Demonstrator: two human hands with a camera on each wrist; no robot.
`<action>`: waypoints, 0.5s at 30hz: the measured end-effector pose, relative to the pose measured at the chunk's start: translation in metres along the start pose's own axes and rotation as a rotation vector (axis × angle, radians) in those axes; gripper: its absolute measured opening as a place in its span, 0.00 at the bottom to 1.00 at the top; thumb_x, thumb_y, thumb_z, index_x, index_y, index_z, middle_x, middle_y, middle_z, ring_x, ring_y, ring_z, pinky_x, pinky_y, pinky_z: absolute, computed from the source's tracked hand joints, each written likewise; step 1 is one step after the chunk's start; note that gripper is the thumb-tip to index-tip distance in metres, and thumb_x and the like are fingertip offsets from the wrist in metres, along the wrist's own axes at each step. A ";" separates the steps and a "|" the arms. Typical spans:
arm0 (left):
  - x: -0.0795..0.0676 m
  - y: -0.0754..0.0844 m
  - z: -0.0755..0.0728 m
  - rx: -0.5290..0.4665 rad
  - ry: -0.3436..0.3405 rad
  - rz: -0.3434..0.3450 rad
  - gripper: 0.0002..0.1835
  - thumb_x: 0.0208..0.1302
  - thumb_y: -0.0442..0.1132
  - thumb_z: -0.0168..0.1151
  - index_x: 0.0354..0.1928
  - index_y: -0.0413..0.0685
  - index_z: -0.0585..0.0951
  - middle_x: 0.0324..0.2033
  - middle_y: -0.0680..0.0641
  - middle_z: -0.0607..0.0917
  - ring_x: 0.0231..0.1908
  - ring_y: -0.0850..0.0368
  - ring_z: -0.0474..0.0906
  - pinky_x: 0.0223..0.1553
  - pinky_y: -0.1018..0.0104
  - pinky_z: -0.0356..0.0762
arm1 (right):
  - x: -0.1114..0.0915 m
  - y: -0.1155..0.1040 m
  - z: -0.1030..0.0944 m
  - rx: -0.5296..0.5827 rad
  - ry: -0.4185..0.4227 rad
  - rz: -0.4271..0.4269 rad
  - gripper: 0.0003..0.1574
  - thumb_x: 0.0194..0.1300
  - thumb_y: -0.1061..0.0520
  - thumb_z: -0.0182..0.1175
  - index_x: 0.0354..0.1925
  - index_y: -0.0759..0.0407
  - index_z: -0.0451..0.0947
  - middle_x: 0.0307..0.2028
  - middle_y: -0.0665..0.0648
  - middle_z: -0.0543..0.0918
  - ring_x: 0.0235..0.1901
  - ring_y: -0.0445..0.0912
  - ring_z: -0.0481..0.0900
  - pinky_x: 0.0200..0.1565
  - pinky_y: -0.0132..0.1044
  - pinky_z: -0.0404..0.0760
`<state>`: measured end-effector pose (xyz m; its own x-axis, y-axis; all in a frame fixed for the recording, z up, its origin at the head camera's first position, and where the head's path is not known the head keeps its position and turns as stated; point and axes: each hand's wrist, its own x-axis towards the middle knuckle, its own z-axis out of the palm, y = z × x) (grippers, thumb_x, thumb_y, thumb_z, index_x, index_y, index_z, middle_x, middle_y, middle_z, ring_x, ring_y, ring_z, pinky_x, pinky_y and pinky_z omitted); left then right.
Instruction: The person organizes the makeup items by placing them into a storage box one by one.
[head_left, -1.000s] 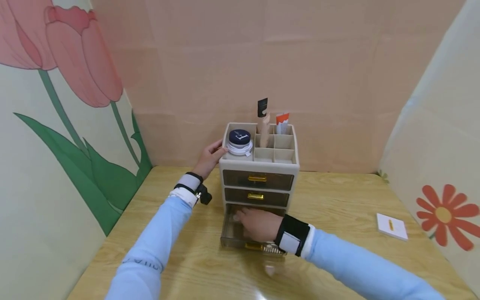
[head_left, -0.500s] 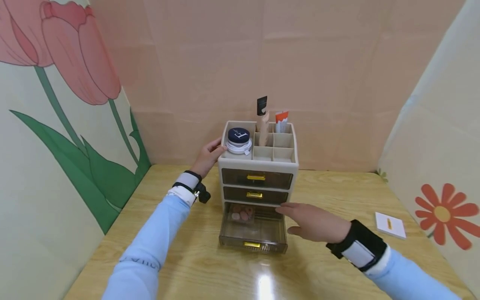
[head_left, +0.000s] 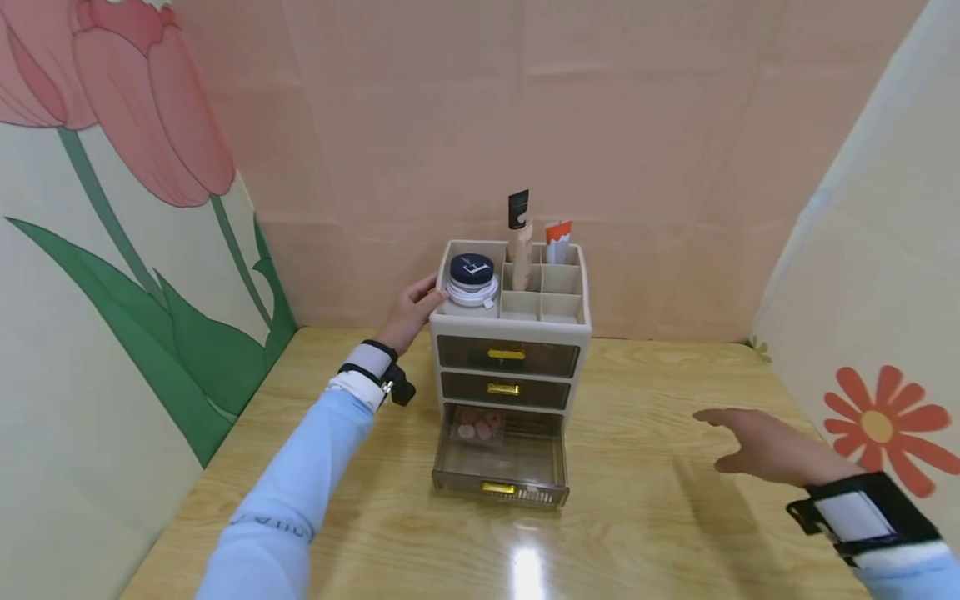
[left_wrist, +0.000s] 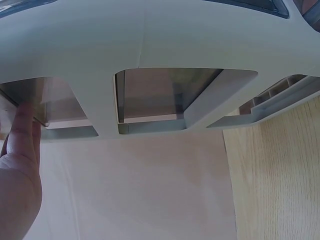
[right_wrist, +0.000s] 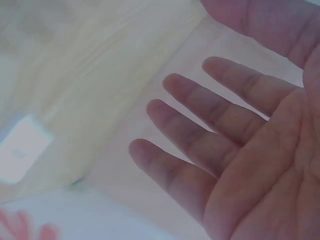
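A cream drawer organizer (head_left: 510,330) with smoky drawers and gold handles stands on the table. Its bottom drawer (head_left: 517,467) is pulled out and holds a small clear case of pink rounds (head_left: 478,425) at the back left. My left hand (head_left: 408,315) rests against the organizer's left side, thumb near the upper rim. In the left wrist view, its fingers (left_wrist: 22,132) lie straight at a side opening. My right hand (head_left: 772,450) is in the air to the right, holding nothing. In the right wrist view, its fingers are spread, and a blurred white box (right_wrist: 22,150) lies beyond.
On the organizer's top sit a navy-lidded round compact (head_left: 472,270) on a white round case (head_left: 472,293), a beige tube with a black cap (head_left: 519,242) and a red-and-white tube (head_left: 557,242). Printed walls enclose the wooden table (head_left: 630,533).
My right hand has left the bottom drawer and swung far right, covering the white box in the head view. The pink-round case now shows inside. My left hand stays at the organizer.
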<state>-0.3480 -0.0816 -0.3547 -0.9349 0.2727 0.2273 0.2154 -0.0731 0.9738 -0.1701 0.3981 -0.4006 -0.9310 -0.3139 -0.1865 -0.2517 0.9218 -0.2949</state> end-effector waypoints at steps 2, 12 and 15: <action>-0.001 0.001 -0.003 -0.005 0.008 0.002 0.28 0.69 0.36 0.54 0.70 0.42 0.66 0.64 0.39 0.71 0.56 0.48 0.73 0.49 0.64 0.78 | 0.000 0.027 0.005 0.002 0.013 0.037 0.48 0.47 0.54 0.76 0.61 0.74 0.68 0.55 0.77 0.73 0.52 0.72 0.71 0.46 0.61 0.75; -0.005 0.000 -0.013 0.031 0.046 -0.006 0.27 0.69 0.38 0.55 0.70 0.43 0.68 0.64 0.41 0.72 0.56 0.49 0.73 0.51 0.61 0.77 | 0.011 0.121 0.029 0.052 0.037 0.143 0.51 0.44 0.58 0.76 0.61 0.79 0.65 0.54 0.83 0.69 0.52 0.76 0.67 0.46 0.66 0.71; -0.006 0.000 -0.013 0.039 0.048 -0.006 0.27 0.69 0.38 0.55 0.69 0.43 0.68 0.65 0.42 0.72 0.57 0.50 0.72 0.53 0.60 0.76 | 0.016 0.141 0.039 0.043 0.055 0.171 0.50 0.44 0.61 0.74 0.61 0.79 0.63 0.54 0.84 0.67 0.52 0.77 0.66 0.47 0.68 0.69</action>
<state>-0.3465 -0.0955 -0.3563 -0.9483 0.2271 0.2217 0.2197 -0.0344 0.9750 -0.2105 0.5141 -0.4816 -0.9725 -0.1398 -0.1862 -0.0785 0.9497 -0.3030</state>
